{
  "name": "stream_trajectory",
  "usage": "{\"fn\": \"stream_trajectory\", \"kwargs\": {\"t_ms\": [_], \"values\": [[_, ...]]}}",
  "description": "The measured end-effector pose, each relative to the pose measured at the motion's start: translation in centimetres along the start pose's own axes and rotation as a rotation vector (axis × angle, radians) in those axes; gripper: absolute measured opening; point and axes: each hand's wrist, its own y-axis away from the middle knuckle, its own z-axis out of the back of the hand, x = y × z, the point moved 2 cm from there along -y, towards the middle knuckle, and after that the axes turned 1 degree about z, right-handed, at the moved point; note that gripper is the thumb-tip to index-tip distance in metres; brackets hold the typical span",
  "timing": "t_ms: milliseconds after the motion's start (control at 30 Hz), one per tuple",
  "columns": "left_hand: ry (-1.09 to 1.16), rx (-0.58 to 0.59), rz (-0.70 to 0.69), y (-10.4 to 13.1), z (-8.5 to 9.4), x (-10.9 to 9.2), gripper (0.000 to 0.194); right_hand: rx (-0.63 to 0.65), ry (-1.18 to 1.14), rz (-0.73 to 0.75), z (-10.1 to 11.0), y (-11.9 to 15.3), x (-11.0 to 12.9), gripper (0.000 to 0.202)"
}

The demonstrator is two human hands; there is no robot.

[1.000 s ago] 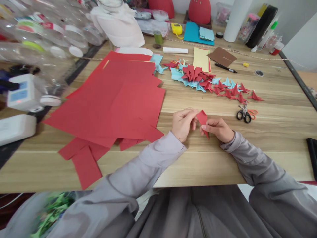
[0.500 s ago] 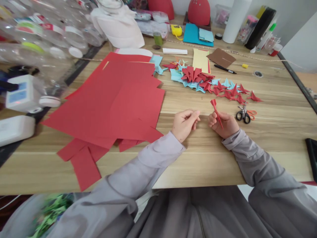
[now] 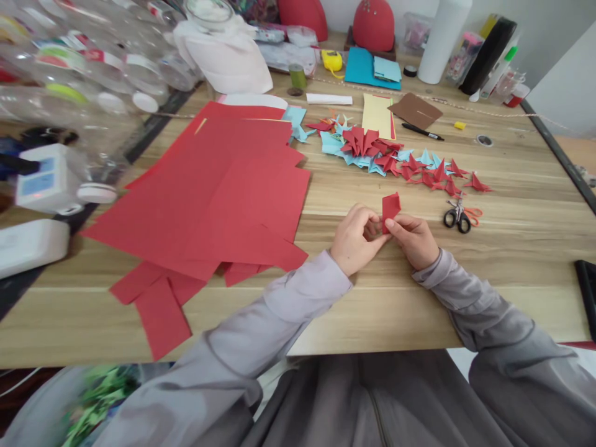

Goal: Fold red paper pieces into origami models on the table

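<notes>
While both hands meet over the wooden table [image 3: 512, 205], the small folded red paper piece [image 3: 390, 207] sticks up between them: left hand [image 3: 356, 239] pinches it at 9 o'clock, right hand [image 3: 416, 239] pinches at 5 o'clock. Black-handled scissors [image 3: 459, 217] lie at 3 o'clock, near.

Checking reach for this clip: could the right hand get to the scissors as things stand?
Probably yes. The scissors lie just right of the right hand with bare table between, but that hand already pinches the folded red paper.

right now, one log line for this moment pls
left hand: pinching folded red paper | right hand: pinching same piece | scissors: right of hands on table
</notes>
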Motion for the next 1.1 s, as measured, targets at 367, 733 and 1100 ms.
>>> {"fn": "stream_trajectory", "kwargs": {"t_ms": [367, 733, 1100], "values": [[0.504, 0.095, 0.429, -0.6, -0.4, 0.7, 0.025, 0.048, -0.127, -0.034, 0.3, -0.3, -0.6, 0.018], [0.674, 0.112, 0.541, -0.6, -0.2, 0.4, 0.029, -0.142, 0.095, 0.151, 0.1, 0.0, 1.0, 0.022], [0.616, 0.116, 0.529, -0.6, -0.2, 0.7, 0.026, -0.113, 0.078, 0.077, 0.1, 0.1, 0.7, 0.023]]}}
